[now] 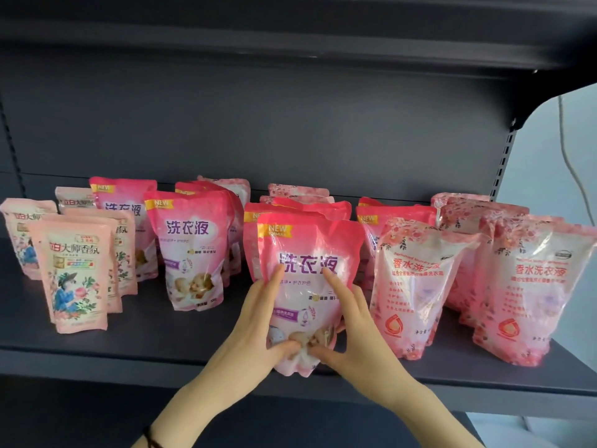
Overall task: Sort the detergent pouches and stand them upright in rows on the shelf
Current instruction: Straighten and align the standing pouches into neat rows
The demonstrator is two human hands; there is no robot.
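Note:
A bright pink detergent pouch point(307, 253) with a yellow NEW tag stands at the front of the dark shelf point(129, 347), held between both hands. My left hand point(258, 321) grips its left side, thumb pressed on the lower front. My right hand point(352, 321) grips its right side, thumb meeting the other near the bottom. More bright pink pouches point(190, 247) stand in rows behind it and to its left. Pale peach pouches point(76, 273) with a lady picture stand at the far left. Floral pink-white pouches point(416, 286) stand upright in rows on the right.
The shelf's front lip point(97, 363) runs across below the pouches. An upper shelf point(290, 33) overhangs the row. A slotted upright point(504, 163) marks the right end, with a hanging cable point(568, 150) beyond it. Bare shelf floor lies in front of the left rows.

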